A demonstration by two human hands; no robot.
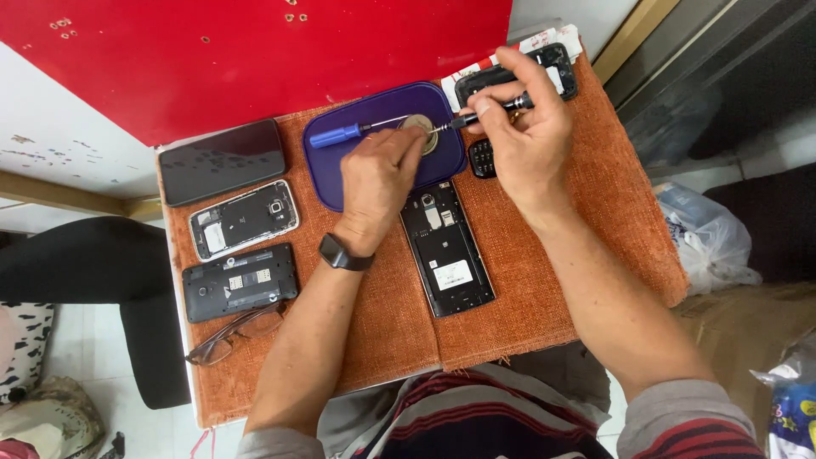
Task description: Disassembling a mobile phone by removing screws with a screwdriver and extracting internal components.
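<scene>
A: Right hand (531, 140) clenched round black screwdriver (497, 109), thumb and forefinger pinching the shaft, tip aimed left at round metal disc (418, 124).

B: Left hand (381, 174)?

A: Knuckles up, fingers curled in at the disc's near edge. Whether pinching it or just resting against it: cannot tell, fingertips hidden.

B: Location of disc?

A: On purple plastic lid (340, 183), upper middle of orange cloth (527, 289). Blue-handled screwdriver (340, 134) lying on the same lid, shaft running to the disc, touched by neither hand as far as visible.

B: Handling advice, as judgement only?

A: Keep the black driver low and nearly level, as held now. Brace right wrist on the cloth. Light pressure at the tip; disc probably prone to sliding on smooth plastic, so steady it with the curled left fingers.

B: Hazards nearby?

A: Open-backed phone (446, 251) just below the lid, close under both wrists; small keypad handset (482, 160) just beside the right palm. Avoid sweeping either off line. Glasses (234, 336) and three more phones well apart at left, no concern.
</scene>
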